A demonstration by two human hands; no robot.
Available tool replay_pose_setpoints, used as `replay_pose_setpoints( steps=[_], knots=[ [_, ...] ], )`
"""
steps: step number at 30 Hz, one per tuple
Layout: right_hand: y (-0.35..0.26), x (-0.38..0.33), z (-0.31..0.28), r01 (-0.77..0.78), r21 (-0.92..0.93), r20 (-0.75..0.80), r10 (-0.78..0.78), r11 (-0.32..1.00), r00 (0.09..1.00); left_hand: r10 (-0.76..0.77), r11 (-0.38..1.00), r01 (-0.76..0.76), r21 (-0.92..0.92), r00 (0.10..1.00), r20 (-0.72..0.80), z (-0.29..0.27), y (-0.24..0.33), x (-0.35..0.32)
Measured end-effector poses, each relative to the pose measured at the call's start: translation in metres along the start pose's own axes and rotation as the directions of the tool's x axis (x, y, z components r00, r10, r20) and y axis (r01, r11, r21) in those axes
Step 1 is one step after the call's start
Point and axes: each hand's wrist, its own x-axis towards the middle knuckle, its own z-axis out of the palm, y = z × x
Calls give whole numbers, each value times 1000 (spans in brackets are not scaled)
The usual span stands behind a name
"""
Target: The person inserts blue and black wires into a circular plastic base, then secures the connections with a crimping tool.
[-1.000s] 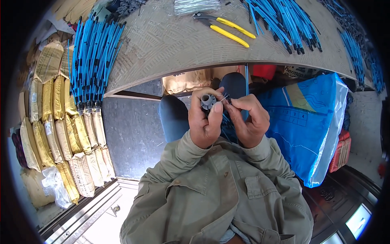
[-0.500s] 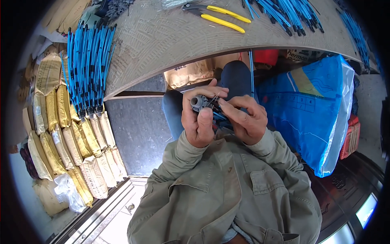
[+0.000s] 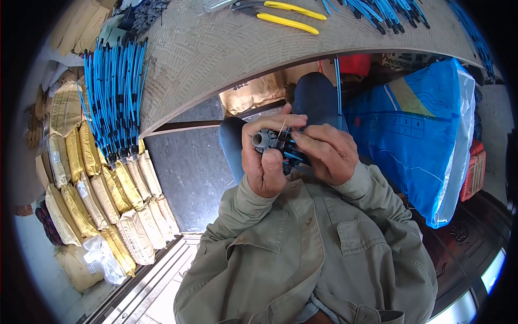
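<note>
My left hand [image 3: 258,164] is wrapped round a grey plastic hub [image 3: 263,139] with a round hollow end, its thumb pressing on the near side. Black fittings and blue rods [image 3: 291,155] fan out from the hub toward the right. One or more thin metal wires [image 3: 283,129] stick up beside the hub, between the two hands. My right hand [image 3: 332,154] has thumb and fingers pinched at the black fittings; exactly what lies between the fingertips is hidden. Both hands are held above my lap, in front of the bench edge.
On the grey bench [image 3: 216,59] lie yellow-handled pliers [image 3: 288,21] and blue rods with black ends [image 3: 377,13]. Another bundle of such rods [image 3: 115,102] hangs over its left end. Yellow and tan packages [image 3: 102,189] are stacked at left. A large blue bag [image 3: 404,135] stands at right.
The view has shifted slightly. The hands keep their hold on the hub and fittings, and a thin wire now stands up more plainly between them.
</note>
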Motion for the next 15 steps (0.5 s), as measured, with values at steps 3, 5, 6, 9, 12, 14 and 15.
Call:
replay_pose_setpoints(
  steps=[3,5,6,9,12,14,15],
  knots=[
    [2,4,-3,20,-13,38,-19,1000,999,-4,1000,4,-13,1000,4,0,0,0],
    [12,10,-2,12,91,63,-18,996,998,-37,999,37,14,999,-27,1,3,2],
    [15,11,-1,8,142,75,-19,990,997,-53,998,54,28,998,-42,1,5,3],
    [20,13,-1,-59,227,108,35,972,994,-58,997,61,42,995,-78,5,6,3],
    [16,11,2,-92,261,99,68,961,993,-54,997,60,53,994,-99,6,4,3],
    [13,8,5,-96,237,44,88,967,995,-46,997,52,54,994,-102,6,1,4],
    [13,7,6,-101,236,40,94,967,995,-51,997,57,54,994,-96,6,1,4]
  ],
)
